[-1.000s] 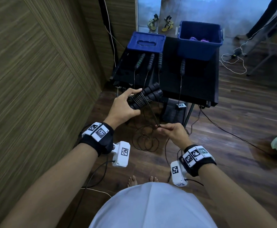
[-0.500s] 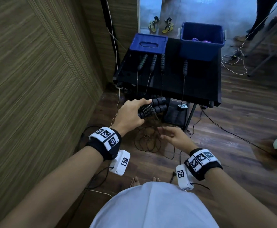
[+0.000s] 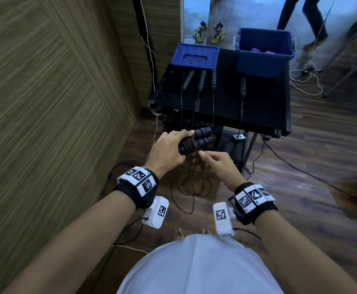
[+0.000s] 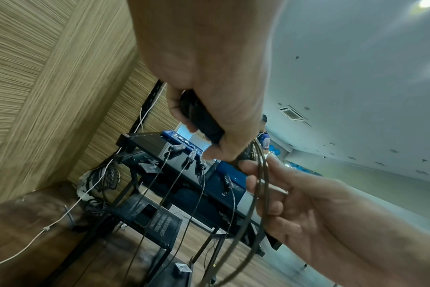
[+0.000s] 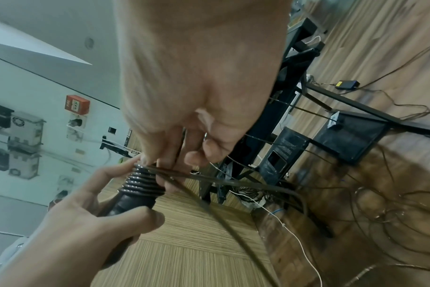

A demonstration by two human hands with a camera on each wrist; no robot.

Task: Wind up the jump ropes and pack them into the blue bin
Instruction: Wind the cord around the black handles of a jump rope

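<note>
My left hand [image 3: 169,152] grips the two black handles [image 3: 203,136] of a jump rope held side by side, with thin cord coils [image 3: 188,143] wound around them. My right hand [image 3: 214,161] pinches the loose cord [image 3: 197,160] just below the coils. The rest of the cord [image 3: 192,185] hangs in loops to the floor. In the right wrist view the coils [image 5: 141,181] sit on the handles between both hands. The blue bin [image 3: 263,53] stands at the table's far right with purple things inside. Several other rope handles [image 3: 202,80] lie on the black table [image 3: 268,107], cords hanging off its front edge.
A blue lid [image 3: 194,57] lies at the table's far left. A wood-panel wall [image 3: 46,102] runs along my left. Cables [image 3: 306,81] trail over the wooden floor to the right. Sandals [image 3: 209,31] sit behind the table, and another person's legs [image 3: 313,15] show at the far right.
My right hand let go of the cord and dropped open, then rose to the handles and pinched the cord close under the coils. The left hand kept its grip on the handles.
</note>
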